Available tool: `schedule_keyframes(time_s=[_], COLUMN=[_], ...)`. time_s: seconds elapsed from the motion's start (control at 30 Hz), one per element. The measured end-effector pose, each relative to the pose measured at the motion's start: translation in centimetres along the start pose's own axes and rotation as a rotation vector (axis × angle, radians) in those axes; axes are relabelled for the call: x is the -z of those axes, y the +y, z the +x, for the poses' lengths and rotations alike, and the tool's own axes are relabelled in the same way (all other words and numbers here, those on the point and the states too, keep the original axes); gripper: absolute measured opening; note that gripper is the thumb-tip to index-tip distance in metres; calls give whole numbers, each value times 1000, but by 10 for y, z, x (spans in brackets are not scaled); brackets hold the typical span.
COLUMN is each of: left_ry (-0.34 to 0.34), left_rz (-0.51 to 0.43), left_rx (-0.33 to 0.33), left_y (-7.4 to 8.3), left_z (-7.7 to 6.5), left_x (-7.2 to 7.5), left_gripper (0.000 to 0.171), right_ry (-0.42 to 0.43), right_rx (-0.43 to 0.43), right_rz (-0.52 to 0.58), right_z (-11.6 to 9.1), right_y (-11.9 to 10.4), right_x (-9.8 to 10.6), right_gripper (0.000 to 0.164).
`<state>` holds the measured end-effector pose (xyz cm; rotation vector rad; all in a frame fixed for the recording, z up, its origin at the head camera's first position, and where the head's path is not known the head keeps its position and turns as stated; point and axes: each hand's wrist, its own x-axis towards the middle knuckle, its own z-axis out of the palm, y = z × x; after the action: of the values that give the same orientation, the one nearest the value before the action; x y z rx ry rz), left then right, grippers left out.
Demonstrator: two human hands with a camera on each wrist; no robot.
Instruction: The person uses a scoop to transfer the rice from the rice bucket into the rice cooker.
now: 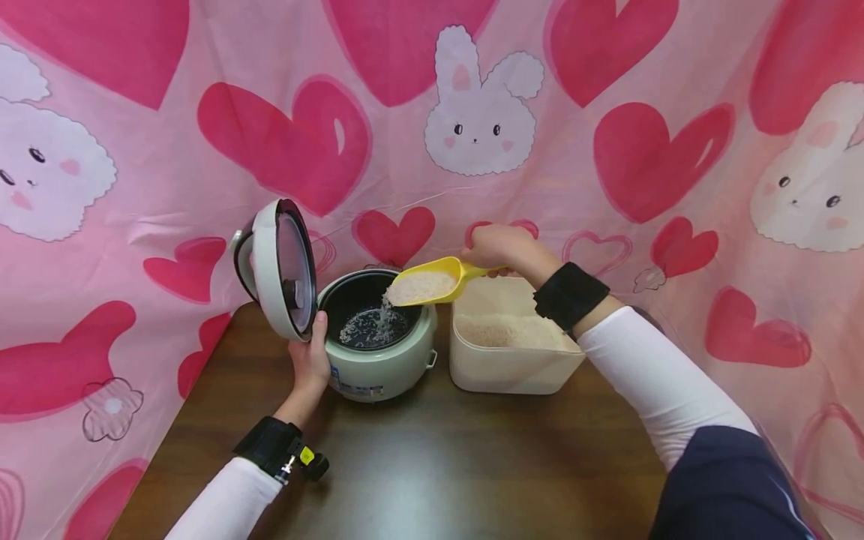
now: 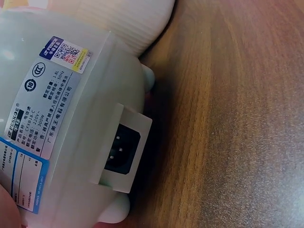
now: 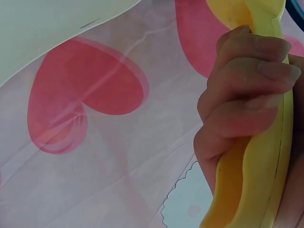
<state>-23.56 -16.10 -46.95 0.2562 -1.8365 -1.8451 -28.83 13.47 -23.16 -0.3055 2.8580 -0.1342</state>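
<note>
In the head view, my right hand (image 1: 502, 247) grips the handle of a yellow scoop (image 1: 466, 277), fingers curled round it as the right wrist view shows. Rice (image 1: 425, 286) fills the scoop, which tips over the open rice cooker (image 1: 378, 367); grains fall from its lip into the dark inner pot (image 1: 364, 289), where some rice lies. My left hand (image 1: 310, 367) holds the lower edge of the raised lid (image 1: 270, 262), thumb in front and the other fingers mostly hidden behind. Only a bit of that hand shows at the left wrist view's edge.
Right of the cooker stands a cream bin (image 1: 506, 371) with rice in it, below my right forearm. A brown wooden table (image 1: 432, 465) carries both. Behind hangs a pink cloth (image 1: 398, 180) with hearts and rabbits. The cooker's power socket (image 2: 123, 149) has no cord in it.
</note>
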Motion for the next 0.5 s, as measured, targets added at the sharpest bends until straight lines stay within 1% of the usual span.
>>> schedule_keyframes(time_s=[0.1, 0.3, 0.5], left_ry=[-2, 0, 17], left_rz=[-13, -18, -17], left_rx=[4, -1, -12], left_y=[0, -2, -1], left_z=[0, 0, 0], left_x=[0, 0, -1], left_gripper=[57, 57, 57], right_ry=[12, 47, 87], right_rx=[4, 47, 51], right_rz=[-18, -76, -121], right_z=[0, 1, 1], right_y=[-3, -8, -13], right_x=[1, 2, 2], right_gripper=[34, 31, 31])
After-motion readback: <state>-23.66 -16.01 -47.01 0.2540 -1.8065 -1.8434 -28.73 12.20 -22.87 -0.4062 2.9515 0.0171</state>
